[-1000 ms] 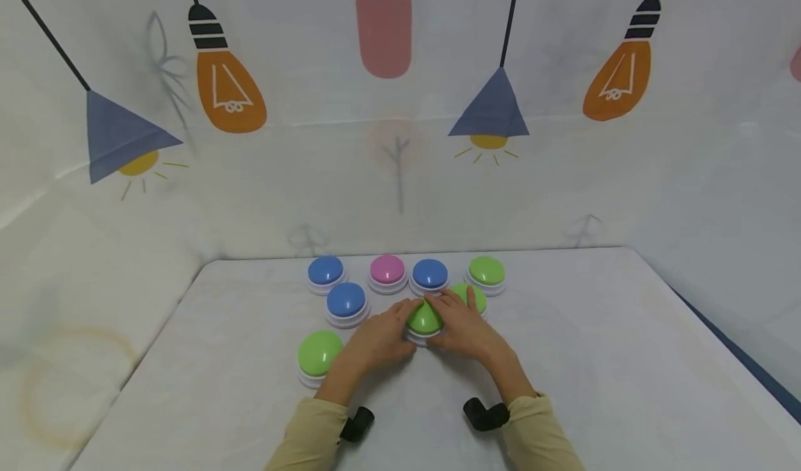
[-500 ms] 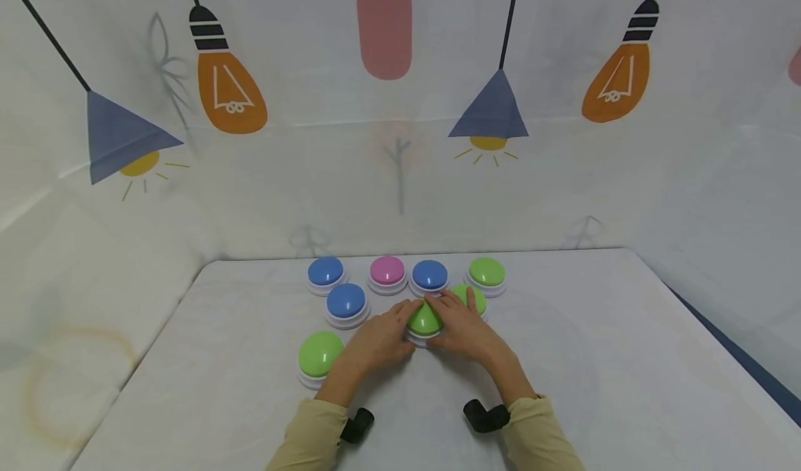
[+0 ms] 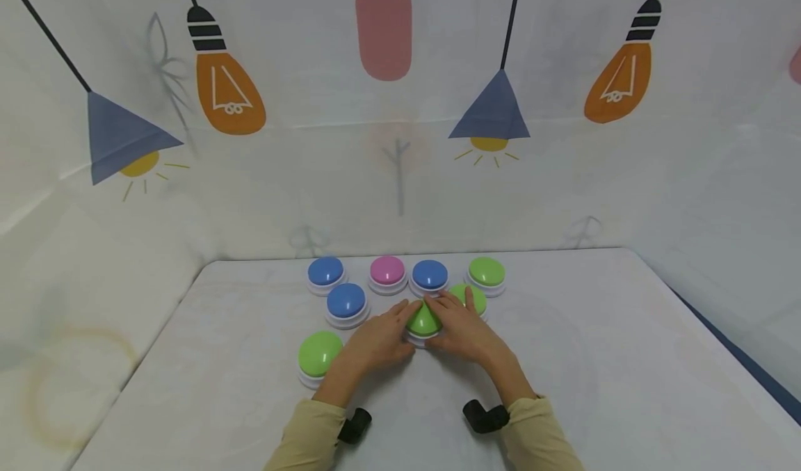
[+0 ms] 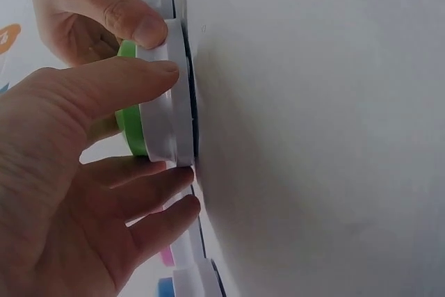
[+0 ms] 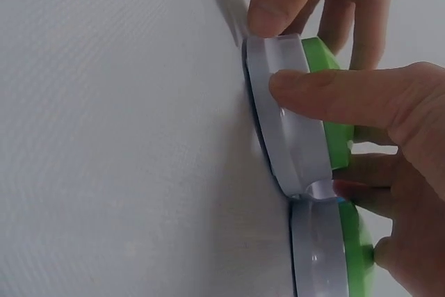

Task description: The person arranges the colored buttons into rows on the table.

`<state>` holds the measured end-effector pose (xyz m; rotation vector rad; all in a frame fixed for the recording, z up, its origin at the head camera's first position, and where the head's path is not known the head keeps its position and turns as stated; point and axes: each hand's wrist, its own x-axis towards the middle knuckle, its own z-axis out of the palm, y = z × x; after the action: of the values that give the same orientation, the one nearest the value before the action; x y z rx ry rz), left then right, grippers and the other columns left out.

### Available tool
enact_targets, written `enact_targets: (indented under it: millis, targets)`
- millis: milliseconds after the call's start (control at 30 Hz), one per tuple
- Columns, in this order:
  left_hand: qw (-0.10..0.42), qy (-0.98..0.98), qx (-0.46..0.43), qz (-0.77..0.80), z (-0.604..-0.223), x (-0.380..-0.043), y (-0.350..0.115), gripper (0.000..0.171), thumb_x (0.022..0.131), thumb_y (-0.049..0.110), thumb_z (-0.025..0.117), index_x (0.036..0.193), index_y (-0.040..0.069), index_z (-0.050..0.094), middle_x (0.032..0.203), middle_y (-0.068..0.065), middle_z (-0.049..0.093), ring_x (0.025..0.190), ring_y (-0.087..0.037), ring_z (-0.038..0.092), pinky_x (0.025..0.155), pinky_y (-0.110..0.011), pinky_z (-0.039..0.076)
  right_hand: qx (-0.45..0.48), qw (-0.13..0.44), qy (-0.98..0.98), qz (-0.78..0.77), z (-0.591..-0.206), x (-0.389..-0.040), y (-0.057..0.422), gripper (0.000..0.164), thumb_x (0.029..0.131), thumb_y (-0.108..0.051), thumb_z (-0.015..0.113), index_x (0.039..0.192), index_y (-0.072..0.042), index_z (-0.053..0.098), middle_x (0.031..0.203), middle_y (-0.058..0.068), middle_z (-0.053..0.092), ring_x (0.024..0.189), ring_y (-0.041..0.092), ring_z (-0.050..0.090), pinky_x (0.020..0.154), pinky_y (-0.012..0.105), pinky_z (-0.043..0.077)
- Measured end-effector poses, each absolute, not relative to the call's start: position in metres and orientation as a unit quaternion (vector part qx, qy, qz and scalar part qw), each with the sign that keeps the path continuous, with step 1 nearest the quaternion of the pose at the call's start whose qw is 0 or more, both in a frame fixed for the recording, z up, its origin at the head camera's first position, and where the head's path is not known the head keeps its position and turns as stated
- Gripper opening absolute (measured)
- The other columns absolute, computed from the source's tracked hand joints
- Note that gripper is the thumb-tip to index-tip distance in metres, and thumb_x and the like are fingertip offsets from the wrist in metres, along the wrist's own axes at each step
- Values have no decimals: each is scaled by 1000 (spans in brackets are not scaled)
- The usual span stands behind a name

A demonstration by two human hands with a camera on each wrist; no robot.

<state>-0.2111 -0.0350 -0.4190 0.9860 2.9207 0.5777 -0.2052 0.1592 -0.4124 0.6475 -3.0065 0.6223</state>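
A green push button (image 3: 424, 321) with a domed cap and white round base stands at the middle of the table, between both hands. My left hand (image 3: 379, 337) holds its left side, thumb on the white base (image 4: 163, 113) in the left wrist view. From the right, my right hand (image 3: 464, 328) holds the same button, its thumb pressed on the base (image 5: 288, 119) in the right wrist view. Another green button (image 3: 478, 300) sits just behind the right hand and is partly covered by it. A blue button (image 3: 430, 273) stands beyond the fingertips.
Further buttons stand on the white table (image 3: 601, 360): a pink one (image 3: 387, 270), a blue one (image 3: 325, 270), a nearer blue one (image 3: 346, 300) and a green one (image 3: 487, 270) at the back right. By the left forearm is a green button (image 3: 320, 353). A patterned curtain (image 3: 313, 165) hangs behind.
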Motion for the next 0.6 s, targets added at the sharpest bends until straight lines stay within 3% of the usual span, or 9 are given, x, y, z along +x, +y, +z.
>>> enact_targets:
  millis: [467, 600]
  targets:
    - [23, 937, 300, 176, -416, -206, -43, 77, 86, 22, 72, 154, 15, 36, 151, -18, 44, 112, -32, 65, 93, -43, 54, 204, -22, -956, 209, -413, -205, 153, 79, 79, -29, 83, 145, -3, 48, 146, 15, 52, 140, 31, 42, 118, 62, -6]
    - [29, 935, 306, 177, -415, -205, -45, 79, 85, 22, 72, 154, 14, 36, 151, -19, 44, 104, -29, 67, 88, -41, 56, 204, -24, -957, 205, -414, -204, 151, 80, 79, -29, 83, 146, -3, 47, 147, 16, 50, 139, 32, 43, 119, 61, -6]
